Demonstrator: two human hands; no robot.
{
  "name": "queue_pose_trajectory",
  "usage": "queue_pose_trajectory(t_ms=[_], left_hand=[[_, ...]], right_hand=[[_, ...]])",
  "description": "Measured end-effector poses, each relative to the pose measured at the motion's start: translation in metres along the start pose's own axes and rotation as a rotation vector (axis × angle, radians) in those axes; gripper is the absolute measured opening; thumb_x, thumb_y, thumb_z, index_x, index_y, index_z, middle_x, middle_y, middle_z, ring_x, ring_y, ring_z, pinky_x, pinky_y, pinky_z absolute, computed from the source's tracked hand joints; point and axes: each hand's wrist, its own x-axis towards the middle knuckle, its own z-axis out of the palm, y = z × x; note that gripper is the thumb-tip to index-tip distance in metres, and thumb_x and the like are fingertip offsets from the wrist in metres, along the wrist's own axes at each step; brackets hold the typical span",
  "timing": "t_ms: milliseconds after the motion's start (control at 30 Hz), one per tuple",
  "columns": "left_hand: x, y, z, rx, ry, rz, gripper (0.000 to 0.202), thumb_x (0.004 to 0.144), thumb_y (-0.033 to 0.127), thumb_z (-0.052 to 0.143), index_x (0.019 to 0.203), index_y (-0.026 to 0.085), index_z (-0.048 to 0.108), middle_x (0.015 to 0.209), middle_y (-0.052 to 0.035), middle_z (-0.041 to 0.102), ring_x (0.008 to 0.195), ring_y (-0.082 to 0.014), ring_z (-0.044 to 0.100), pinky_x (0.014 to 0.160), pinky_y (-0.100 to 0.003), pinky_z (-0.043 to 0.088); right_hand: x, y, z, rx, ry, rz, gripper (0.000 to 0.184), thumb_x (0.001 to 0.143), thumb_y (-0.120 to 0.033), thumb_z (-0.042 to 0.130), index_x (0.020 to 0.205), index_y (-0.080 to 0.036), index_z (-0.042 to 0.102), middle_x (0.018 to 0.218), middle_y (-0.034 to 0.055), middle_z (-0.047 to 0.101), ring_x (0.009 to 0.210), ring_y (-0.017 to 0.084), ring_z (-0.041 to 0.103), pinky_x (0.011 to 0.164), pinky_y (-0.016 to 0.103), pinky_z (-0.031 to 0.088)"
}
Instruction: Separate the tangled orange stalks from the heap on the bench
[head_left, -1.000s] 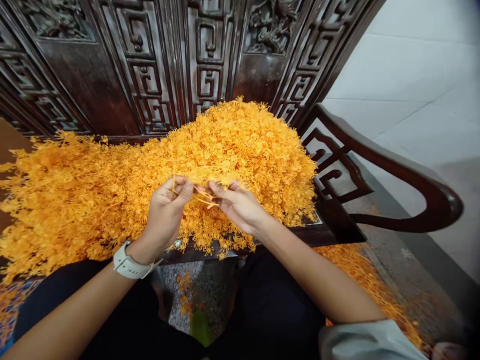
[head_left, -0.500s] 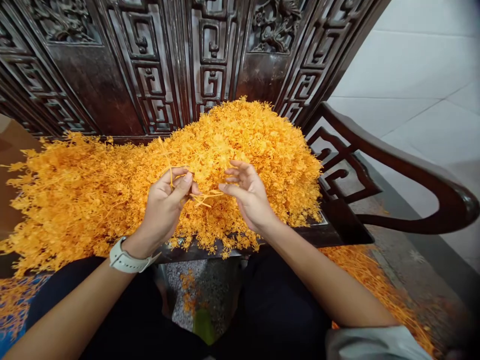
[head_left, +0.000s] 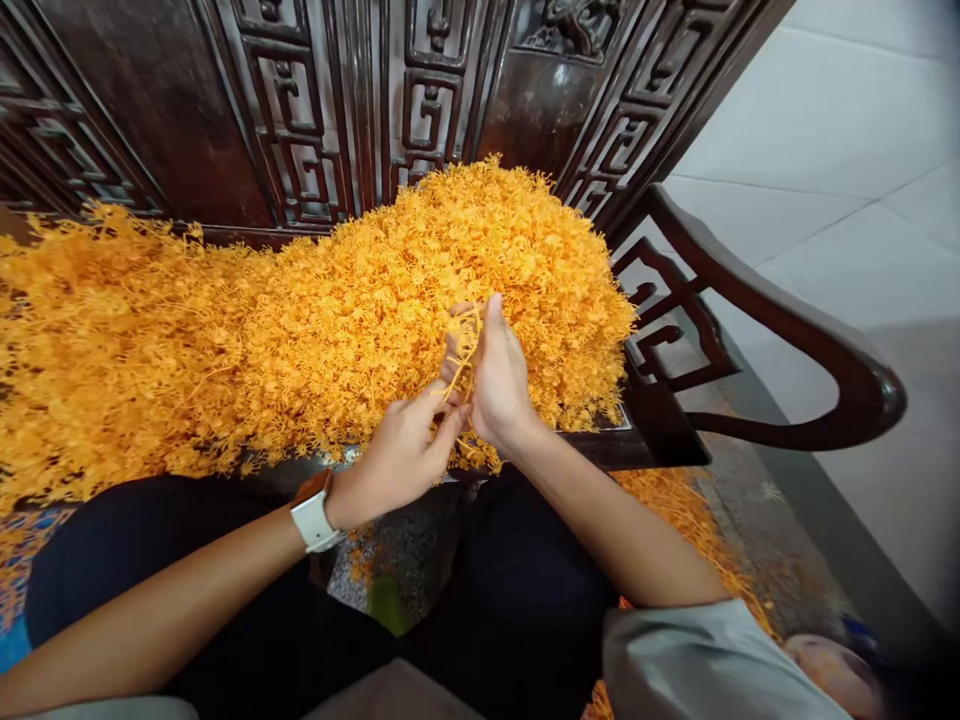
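Observation:
A big heap of small orange plastic sprigs [head_left: 300, 290] covers the seat of a dark carved wooden bench [head_left: 420, 100]. My right hand [head_left: 495, 375] is raised at the heap's front edge, fingers pointing up and closed around a thin orange sprig [head_left: 466, 345]. My left hand [head_left: 401, 455], with a white watch on the wrist, sits just below and left of it, its fingertips pinched on the sprig's lower end. Both hands touch each other at the fingers.
The bench's curved armrest [head_left: 780, 330] juts out on the right, beside pale floor tiles [head_left: 847, 150]. More orange sprigs [head_left: 675, 510] lie on the floor under my right forearm. My dark trousers [head_left: 517, 610] fill the bottom of the view.
My hands have come together and shifted right. The sprig held by my left hand is now gripped upright by my right hand, and my left hand has dropped lower.

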Motion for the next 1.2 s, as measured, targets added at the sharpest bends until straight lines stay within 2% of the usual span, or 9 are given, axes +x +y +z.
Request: queue_pose_trajectory(t_ms=[167, 433, 533, 700, 833, 900, 967, 1067, 1200], left_hand=[[-0.003, 0.0, -0.009, -0.257, -0.128, -0.051, 0.028, 0.109, 0.033, 0.054, 0.085, 0.019, 0.06, 0.077, -0.0005, 0.063, 0.07, -0.0136, 0.061, 0.071, -0.03, 0.047], [0.019, 0.012, -0.045, -0.547, -0.191, -0.122, 0.021, 0.1, 0.029, 0.066, 0.083, 0.017, 0.063, 0.064, 0.0021, 0.054, 0.056, -0.0098, 0.048, 0.057, -0.026, 0.036], [0.027, 0.015, -0.076, -0.621, -0.076, -0.115, 0.013, 0.089, 0.024, 0.076, 0.081, 0.019, 0.067, 0.061, 0.0016, 0.055, 0.054, -0.0111, 0.049, 0.057, -0.026, 0.039], [0.034, 0.012, -0.127, -0.548, 0.37, -0.102, 0.008, 0.083, 0.023, 0.081, 0.083, 0.02, 0.074, 0.063, -0.0006, 0.059, 0.056, -0.0135, 0.052, 0.058, -0.028, 0.041], [0.037, 0.015, -0.136, -0.393, 0.429, -0.043, 0.018, 0.09, 0.027, 0.076, 0.073, 0.02, 0.073, 0.059, -0.0029, 0.058, 0.07, -0.0178, 0.06, 0.072, -0.031, 0.047], [0.037, 0.018, -0.137, -0.367, 0.449, -0.013, 0.021, 0.09, 0.027, 0.076, 0.07, 0.021, 0.071, 0.059, -0.0023, 0.057, 0.075, -0.019, 0.062, 0.077, -0.032, 0.048], [0.037, 0.02, -0.138, -0.359, 0.438, -0.006, 0.016, 0.087, 0.026, 0.077, 0.073, 0.021, 0.073, 0.058, -0.0009, 0.056, 0.069, -0.0178, 0.059, 0.073, -0.033, 0.047], [0.036, 0.019, -0.141, -0.355, 0.395, -0.03, 0.011, 0.083, 0.028, 0.08, 0.076, 0.021, 0.076, 0.058, 0.0008, 0.054, 0.058, -0.0141, 0.048, 0.062, -0.031, 0.039], [0.036, 0.013, -0.138, -0.361, 0.302, -0.071, 0.016, 0.079, 0.035, 0.085, 0.079, 0.019, 0.081, 0.058, 0.0005, 0.053, 0.056, -0.0119, 0.045, 0.057, -0.029, 0.033]], right_hand=[[0.012, -0.007, -0.011, 0.055, 0.103, -0.026, 0.055, 0.087, -0.075, 0.073, 0.082, -0.025, 0.052, 0.066, -0.0055, 0.044, 0.052, 0.009, 0.036, 0.048, 0.026, 0.031], [0.022, -0.037, -0.023, 0.034, 0.07, -0.067, 0.057, 0.09, -0.072, 0.072, 0.077, -0.027, 0.04, 0.06, -0.0089, 0.037, 0.043, 0.007, 0.026, 0.039, 0.028, 0.023], [0.034, -0.063, -0.052, -0.028, 0.129, -0.23, 0.059, 0.091, -0.075, 0.069, 0.075, -0.027, 0.037, 0.057, -0.0104, 0.027, 0.044, 0.008, 0.018, 0.039, 0.028, 0.017], [0.06, -0.106, -0.091, -0.156, 0.235, -0.644, 0.06, 0.096, -0.074, 0.061, 0.071, -0.026, 0.036, 0.06, -0.0097, 0.018, 0.047, 0.01, 0.014, 0.042, 0.028, 0.02], [0.083, -0.107, -0.068, -0.587, 0.117, -0.787, 0.049, 0.1, -0.071, 0.055, 0.091, -0.025, 0.067, 0.09, 0.0036, 0.064, 0.079, 0.016, 0.061, 0.074, 0.033, 0.054], [0.091, -0.101, -0.052, -0.765, 0.036, -0.79, 0.054, 0.101, -0.073, 0.051, 0.11, -0.025, 0.075, 0.123, 0.0108, 0.072, 0.117, 0.024, 0.066, 0.104, 0.046, 0.054], [0.093, -0.094, -0.04, -0.804, 0.008, -0.799, 0.056, 0.102, -0.072, 0.051, 0.116, -0.024, 0.077, 0.135, 0.0128, 0.071, 0.134, 0.029, 0.062, 0.12, 0.053, 0.045], [0.086, -0.083, -0.027, -0.638, -0.036, -0.714, 0.055, 0.102, -0.07, 0.053, 0.115, -0.024, 0.079, 0.125, 0.0116, 0.075, 0.123, 0.027, 0.068, 0.115, 0.051, 0.051], [0.069, -0.066, -0.016, -0.434, -0.307, -0.405, 0.059, 0.099, -0.075, 0.055, 0.118, -0.024, 0.078, 0.114, 0.0093, 0.075, 0.095, 0.018, 0.071, 0.082, 0.035, 0.06]])
